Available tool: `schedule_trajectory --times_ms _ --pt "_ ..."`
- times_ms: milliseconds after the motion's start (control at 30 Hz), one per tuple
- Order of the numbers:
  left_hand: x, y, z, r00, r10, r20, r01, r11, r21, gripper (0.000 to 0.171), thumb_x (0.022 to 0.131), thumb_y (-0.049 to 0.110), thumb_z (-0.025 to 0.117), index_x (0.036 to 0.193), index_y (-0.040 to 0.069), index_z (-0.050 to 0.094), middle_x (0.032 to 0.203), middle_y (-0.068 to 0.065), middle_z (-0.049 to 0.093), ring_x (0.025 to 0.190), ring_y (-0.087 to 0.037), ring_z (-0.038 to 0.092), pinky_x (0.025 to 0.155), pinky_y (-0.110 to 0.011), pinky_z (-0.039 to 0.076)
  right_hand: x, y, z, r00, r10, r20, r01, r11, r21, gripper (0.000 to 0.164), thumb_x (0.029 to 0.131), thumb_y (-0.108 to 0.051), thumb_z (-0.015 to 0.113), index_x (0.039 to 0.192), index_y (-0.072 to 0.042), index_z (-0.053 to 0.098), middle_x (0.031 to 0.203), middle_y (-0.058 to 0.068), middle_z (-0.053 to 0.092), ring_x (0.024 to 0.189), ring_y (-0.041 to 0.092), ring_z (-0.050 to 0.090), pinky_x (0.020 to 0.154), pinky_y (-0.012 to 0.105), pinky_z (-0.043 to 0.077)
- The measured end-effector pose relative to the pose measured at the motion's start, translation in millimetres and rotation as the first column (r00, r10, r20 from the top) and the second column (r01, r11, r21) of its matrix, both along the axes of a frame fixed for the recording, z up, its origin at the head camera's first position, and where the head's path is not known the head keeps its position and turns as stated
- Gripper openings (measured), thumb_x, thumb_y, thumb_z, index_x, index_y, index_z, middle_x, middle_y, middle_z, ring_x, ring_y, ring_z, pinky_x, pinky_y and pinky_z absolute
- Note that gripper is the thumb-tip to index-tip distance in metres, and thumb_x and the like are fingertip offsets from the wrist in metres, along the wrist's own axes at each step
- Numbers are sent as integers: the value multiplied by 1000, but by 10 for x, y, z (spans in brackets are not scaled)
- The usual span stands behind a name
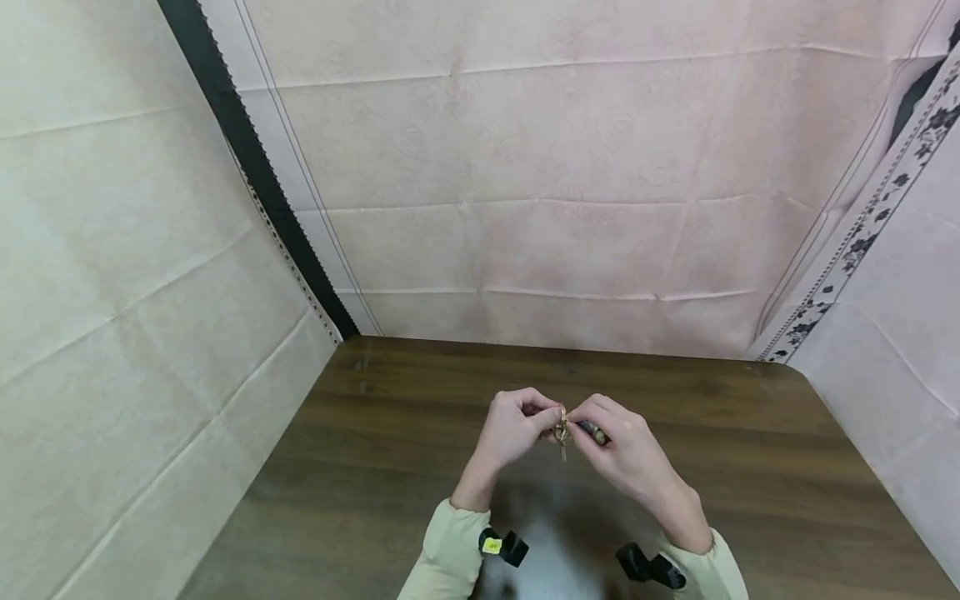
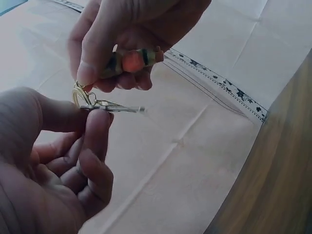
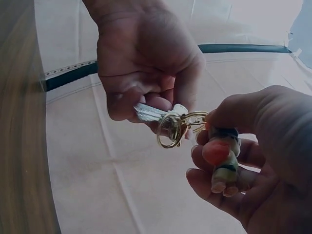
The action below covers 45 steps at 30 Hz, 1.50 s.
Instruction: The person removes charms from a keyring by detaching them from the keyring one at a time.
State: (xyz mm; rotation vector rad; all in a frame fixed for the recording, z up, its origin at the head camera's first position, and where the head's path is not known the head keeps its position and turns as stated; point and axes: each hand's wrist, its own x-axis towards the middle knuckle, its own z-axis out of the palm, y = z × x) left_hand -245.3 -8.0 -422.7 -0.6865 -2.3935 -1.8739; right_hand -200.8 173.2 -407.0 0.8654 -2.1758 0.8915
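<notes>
Above the table, my left hand (image 1: 512, 429) pinches a silver key (image 3: 149, 112) between thumb and fingertips, close to a gold key ring (image 3: 159, 138). Facing it, my right hand (image 1: 628, 448) pinches the gold clasp (image 3: 197, 115) joined to the ring. From that clasp a small figurine charm (image 3: 217, 152), orange and green, lies against the right fingers. In the left wrist view the key (image 2: 126, 108) points away to the right, and the charm (image 2: 131, 62) shows below the right palm. Fingertips hide part of the ring and clasp.
A brown wooden table (image 1: 360, 467) lies under both hands. Pale cloth sheets (image 1: 562, 167) hang behind it and along both sides. Black wrist cameras (image 1: 514, 548) sit on the light green sleeves (image 1: 450, 546).
</notes>
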Motion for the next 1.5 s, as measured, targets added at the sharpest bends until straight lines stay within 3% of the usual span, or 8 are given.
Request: schedule_trajectory --times_ms 67,167,367,467,800,967,1333,1500 --pt "18 -1 -3 999 -9 -35 7 998 -65 9 92 15 68 92 8 74 81 -7 73 62 -18 66 57 -23 54 5 6 6 1000 -5 15 5 1000 2 16 82 -1 74 88 -14 69 86 -11 63 72 0 55 64 15 47" --pt "48 2 4 974 -39 -225 -6 980 -199 6 93 14 67 97 10 70 86 -1 71 69 -8 63 62 -17 52 10 18 8 1000 -6 25 6 1000 -7 16 83 0 74 88 -14 69 86 -11 62 69 -1 51 61 13 44" --pt "75 18 25 766 -70 -639 -122 960 -251 6 92 11 68 98 10 70 91 0 68 77 -6 63 70 -12 52 7 63 21 999 -36 1 36 999 -25 17 83 1 74 89 -14 68 85 -10 63 66 -2 48 59 12 41" --pt "75 31 12 729 -51 -683 -140 965 -221 4 92 10 68 95 9 71 88 0 69 73 -5 63 68 -11 51 9 70 28 999 -34 -14 34 999 -32 19 82 3 73 90 -14 68 84 -8 63 66 -2 48 59 13 41" --pt "85 34 -5 875 38 -483 -101 989 -106 5 94 11 66 92 10 70 79 0 70 60 -1 53 55 -13 48 17 34 45 999 -12 -38 11 999 -36 3 90 -8 68 90 -11 68 86 -8 62 70 -1 51 61 13 44" --pt "91 36 1 924 68 -377 -108 990 -87 5 96 14 64 93 13 68 77 2 68 59 0 53 52 -17 49 28 18 44 1000 -13 6 14 999 -34 8 88 -5 69 91 -12 67 86 -8 63 70 -1 51 61 12 43" --pt "68 71 2 994 35 -108 -34 999 9 4 94 13 65 94 9 65 80 -7 73 62 -24 68 53 -21 52 7 11 16 1000 9 -1 -9 999 -51 23 81 6 71 88 -15 65 81 -9 61 64 -2 47 57 10 40" --pt "80 61 2 974 -18 -228 -6 995 -104 5 96 14 64 98 11 65 84 -2 70 66 -11 63 59 -19 53 24 22 10 1000 0 28 1 998 -60 8 89 -5 68 90 -12 65 83 -8 62 66 -1 50 60 12 42"
